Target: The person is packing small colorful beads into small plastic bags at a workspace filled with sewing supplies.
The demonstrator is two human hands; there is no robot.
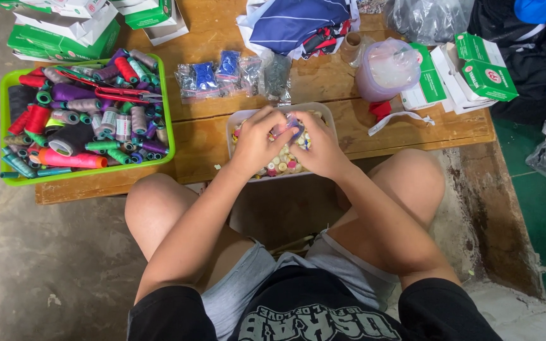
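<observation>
Hands are meeting over a white tray (241,117) of mixed buttons (282,163) at the front edge of the low wooden table (210,142). The left hand (255,142) and right hand (320,150) are pinching a small clear bag (293,124) between curled fingers, just above the buttons. At nine o'clock from the tray, a green basket (4,136) is holding thread spools (71,158) and red scissors (118,95). Blue button packets (216,72) are lying at twelve o'clock.

A small clear bag (294,124) of blue bits sits above a white tray (242,117) of mixed buttons.
</observation>
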